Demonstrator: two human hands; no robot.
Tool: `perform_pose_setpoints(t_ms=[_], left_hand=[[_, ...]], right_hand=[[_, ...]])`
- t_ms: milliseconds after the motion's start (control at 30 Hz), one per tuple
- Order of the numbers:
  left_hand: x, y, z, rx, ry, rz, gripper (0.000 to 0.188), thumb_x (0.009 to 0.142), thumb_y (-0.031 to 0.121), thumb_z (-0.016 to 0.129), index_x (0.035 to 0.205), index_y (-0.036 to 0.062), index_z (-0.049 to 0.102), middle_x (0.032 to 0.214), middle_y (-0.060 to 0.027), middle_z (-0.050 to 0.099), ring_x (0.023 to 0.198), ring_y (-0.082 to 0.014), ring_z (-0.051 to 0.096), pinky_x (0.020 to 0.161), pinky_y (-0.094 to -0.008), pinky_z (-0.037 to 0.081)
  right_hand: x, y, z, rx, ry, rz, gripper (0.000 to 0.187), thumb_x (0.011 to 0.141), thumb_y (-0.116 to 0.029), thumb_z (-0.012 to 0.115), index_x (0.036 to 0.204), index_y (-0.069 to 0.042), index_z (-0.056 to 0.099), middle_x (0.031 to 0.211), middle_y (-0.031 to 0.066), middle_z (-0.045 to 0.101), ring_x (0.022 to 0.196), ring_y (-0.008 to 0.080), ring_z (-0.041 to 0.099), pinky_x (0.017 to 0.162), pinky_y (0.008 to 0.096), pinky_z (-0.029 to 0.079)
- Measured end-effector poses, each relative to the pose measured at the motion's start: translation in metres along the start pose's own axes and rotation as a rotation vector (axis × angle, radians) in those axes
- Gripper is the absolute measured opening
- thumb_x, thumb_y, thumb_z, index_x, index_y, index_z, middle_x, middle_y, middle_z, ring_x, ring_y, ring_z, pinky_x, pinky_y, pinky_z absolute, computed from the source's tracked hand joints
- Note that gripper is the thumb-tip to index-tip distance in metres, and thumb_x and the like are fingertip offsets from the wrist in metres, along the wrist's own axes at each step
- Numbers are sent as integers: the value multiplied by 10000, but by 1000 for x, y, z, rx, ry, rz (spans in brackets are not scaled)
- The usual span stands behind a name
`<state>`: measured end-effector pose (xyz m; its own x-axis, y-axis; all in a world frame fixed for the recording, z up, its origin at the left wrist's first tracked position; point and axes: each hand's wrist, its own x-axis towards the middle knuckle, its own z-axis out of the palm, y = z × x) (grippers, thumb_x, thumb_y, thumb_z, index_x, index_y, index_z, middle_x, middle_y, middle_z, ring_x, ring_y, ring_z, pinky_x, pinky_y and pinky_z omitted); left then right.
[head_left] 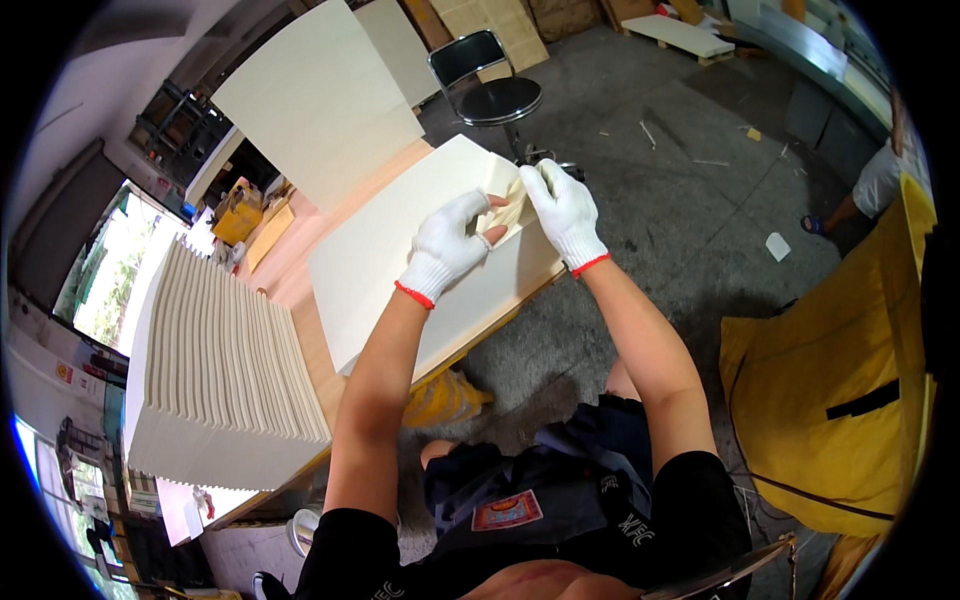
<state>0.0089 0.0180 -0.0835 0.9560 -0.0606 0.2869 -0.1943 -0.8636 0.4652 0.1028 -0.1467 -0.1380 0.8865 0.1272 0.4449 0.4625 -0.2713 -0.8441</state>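
Note:
Both my hands wear white knit gloves with red cuffs, over a large white panel [400,250] on the table. My left hand [448,242] has its bare thumb and index fingertips showing, held apart in a C shape beside a bundle of thin cream strips [513,212]. Whether those fingertips touch the strips is hard to tell. At the panel's right end, my right hand [563,210] is closed on the far side of the bundle, its fingers bent toward the thumb. Part of the bundle is hidden behind this glove.
A tall stack of white panels [225,360] stands at left on the wooden table [315,250]. Beyond it are a yellow box [239,211] and a large upright panel [320,100]. A black chair [500,100] stands ahead; a yellow cloth cover [830,400] is at right, near another person's leg [868,190].

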Motion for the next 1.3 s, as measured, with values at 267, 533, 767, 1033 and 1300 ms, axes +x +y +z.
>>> perform_pose_setpoints(t_ms=[267, 533, 767, 1033, 1300], left_hand=[[-4, -4, 4, -156, 95, -30, 348, 976, 100, 506, 1296, 131, 639, 933, -82, 665, 797, -161, 579, 773, -294, 487], [0, -1, 1, -178, -5, -22, 287, 981, 136, 500, 1207, 108, 673, 922, -100, 661, 805, -170, 616, 769, -315, 511], [0, -5, 1, -91, 14, 16, 289, 973, 147, 512, 1209, 100, 672, 968, -108, 686, 912, -204, 638, 836, -327, 510], [2, 1, 3, -162, -49, -112, 375, 854, 163, 768, 1211, 114, 667, 1129, -114, 695, 1003, -198, 646, 889, -330, 509], [1, -5, 5, -37, 25, -10, 398, 858, 213, 772, 1232, 143, 658, 1075, -116, 703, 848, -218, 679, 793, -339, 530]], right_hand=[[10, 1, -52, -597, -373, -162, 478, 932, -563, 542, 943, -101, 661, 814, 127, 704, 766, 310, 696, 704, 440, 531], [27, -10, -37, -374, -347, -254, 418, 991, -462, 501, 921, -62, 600, 864, 151, 684, 853, 380, 657, 736, 476, 491], [12, -5, -17, -26, -188, 6, 531, 993, -553, 448, 920, -56, 622, 827, 182, 657, 845, 386, 647, 746, 476, 465], [4, 4, -7, 65, -85, -15, 514, 1005, -535, 430, 870, -61, 576, 783, 186, 621, 795, 411, 623, 710, 482, 452], [5, 6, -6, 79, -93, -21, 524, 1006, -539, 430, 855, -54, 557, 765, 192, 589, 755, 404, 601, 685, 477, 437]])
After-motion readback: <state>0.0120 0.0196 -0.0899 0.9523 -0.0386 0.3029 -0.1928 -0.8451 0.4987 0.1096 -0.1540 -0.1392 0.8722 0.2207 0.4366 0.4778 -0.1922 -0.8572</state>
